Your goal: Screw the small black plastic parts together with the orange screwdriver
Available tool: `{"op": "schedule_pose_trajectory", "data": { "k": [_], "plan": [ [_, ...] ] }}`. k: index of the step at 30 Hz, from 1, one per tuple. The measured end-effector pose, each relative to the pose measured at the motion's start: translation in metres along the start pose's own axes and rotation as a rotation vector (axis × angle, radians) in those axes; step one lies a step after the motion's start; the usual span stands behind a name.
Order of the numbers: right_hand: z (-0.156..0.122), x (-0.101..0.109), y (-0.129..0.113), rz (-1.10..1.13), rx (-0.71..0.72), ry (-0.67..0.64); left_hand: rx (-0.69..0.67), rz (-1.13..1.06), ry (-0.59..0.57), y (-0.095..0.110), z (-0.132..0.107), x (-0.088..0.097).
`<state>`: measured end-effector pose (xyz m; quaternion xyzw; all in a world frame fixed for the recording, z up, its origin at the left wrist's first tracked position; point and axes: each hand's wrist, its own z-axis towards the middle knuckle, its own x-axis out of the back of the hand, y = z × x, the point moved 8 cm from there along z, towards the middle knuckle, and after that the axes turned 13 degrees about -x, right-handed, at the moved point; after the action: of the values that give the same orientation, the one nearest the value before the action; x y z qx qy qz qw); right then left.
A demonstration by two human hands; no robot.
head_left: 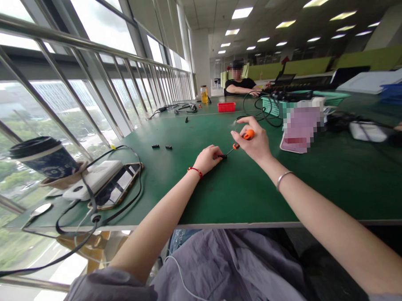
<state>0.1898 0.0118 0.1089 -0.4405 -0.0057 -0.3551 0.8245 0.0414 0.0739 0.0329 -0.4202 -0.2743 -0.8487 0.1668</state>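
My right hand [255, 141] is closed around the orange and black handle of a screwdriver [248, 134]. The thin metal shaft slants down to the left, and its tip meets a small black part [224, 156] on the green table. My left hand [208, 159] pinches that part and holds it low at the tabletop; the fingers cover much of it. Two similar small black pieces [155, 146] lie to the left of my left hand. Farther off sits another tiny dark piece [187, 119].
A red tray [226, 107], a jar [204, 94] and cables are at the back. To the right are a teal basket [270, 106] and a pink phone [300, 130]. A lidded cup [43, 157], power bank [93, 179] and phone [118, 187] crowd the left edge. A person [239, 82] sits opposite.
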Motion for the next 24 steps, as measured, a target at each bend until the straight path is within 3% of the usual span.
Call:
{"op": "schedule_pose_trajectory", "data": {
  "k": [13,18,24],
  "plan": [
    [0.0014,-0.0079,0.0023,0.106,0.043,-0.063,-0.006,-0.006,0.008,-0.004,-0.0002,-0.0016],
    [0.0014,-0.0025,0.0031,-0.033,-0.019,0.016,-0.008,-0.008,0.002,-0.003,0.0001,-0.0019],
    [-0.0001,-0.0042,0.0005,-0.004,0.012,-0.028,-0.002,-0.005,0.002,-0.0016,0.0,-0.0004]
  ]
}}
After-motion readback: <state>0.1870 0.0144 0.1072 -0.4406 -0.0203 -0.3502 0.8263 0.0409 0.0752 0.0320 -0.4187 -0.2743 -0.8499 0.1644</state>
